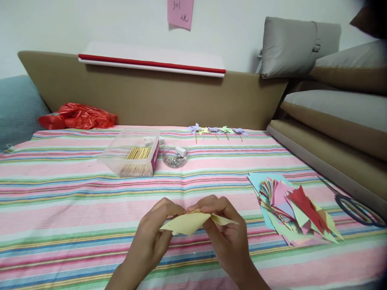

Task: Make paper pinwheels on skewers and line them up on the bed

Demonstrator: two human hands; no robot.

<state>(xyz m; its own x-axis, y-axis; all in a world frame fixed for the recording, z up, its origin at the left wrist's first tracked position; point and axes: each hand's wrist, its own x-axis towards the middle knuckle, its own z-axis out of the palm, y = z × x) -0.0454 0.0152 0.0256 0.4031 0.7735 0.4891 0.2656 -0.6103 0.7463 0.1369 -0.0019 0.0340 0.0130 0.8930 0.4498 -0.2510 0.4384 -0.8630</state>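
Note:
Both hands hold one pale yellow paper pinwheel (190, 223) above the striped cloth, its blades partly folded and pointing outward. My left hand (154, 227) is closed on its left side, fingers at the top edge. My right hand (225, 233) grips the right side, with fingers bent over the centre. The fingers hide the middle of the paper, so I cannot tell what is there. Beyond the hands stand a clear plastic box (142, 167) of wooden sticks (138, 153) and a round clear dish (175, 161) of small metal pins.
Cut coloured papers (290, 205) lie in a pile at the right, beside dark-handled scissors (356, 207). Several finished pinwheels (214, 131) on sticks lie at the back. A red plastic bag (80, 116) sits back left. Cushions (338, 112) are stacked along the right edge.

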